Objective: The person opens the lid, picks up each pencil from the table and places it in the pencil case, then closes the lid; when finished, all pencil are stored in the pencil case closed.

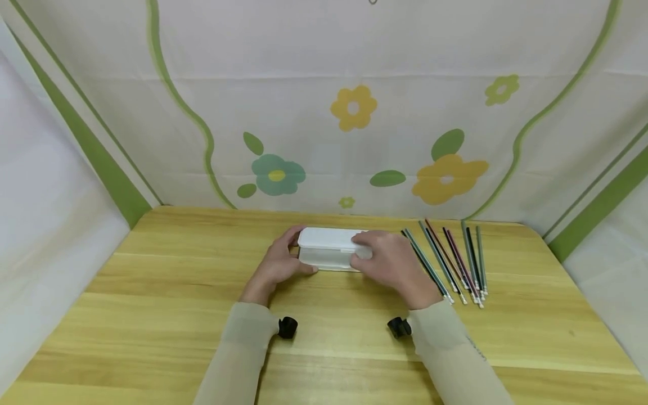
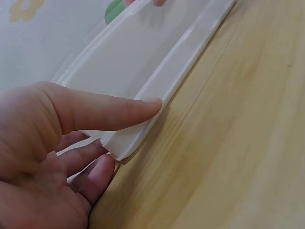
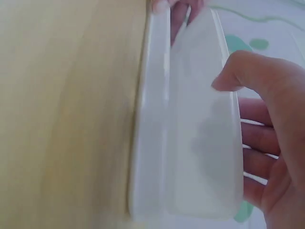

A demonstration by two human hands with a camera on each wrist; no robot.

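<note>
A white pencil box (image 1: 326, 257) lies lengthwise in front of me, its lid (image 1: 324, 237) partly raised. At its left end my left hand (image 1: 275, 261) grips the base, thumb along the front edge and fingers round the far side, as the left wrist view shows. My right hand (image 1: 392, 259) holds the lid near the right end. In the right wrist view the thumb of that hand (image 3: 281, 114) is on the lid's inner face, with the other fingers behind it. The visible part of the base (image 3: 150, 143) shows nothing inside.
Several dark green, black and red pencils (image 1: 440, 256) with white eraser ends lie fanned out just right of my right hand. The wooden table (image 1: 167, 292) meets a patterned cloth (image 1: 304, 112) along its back edge. A small black device sits at each wrist.
</note>
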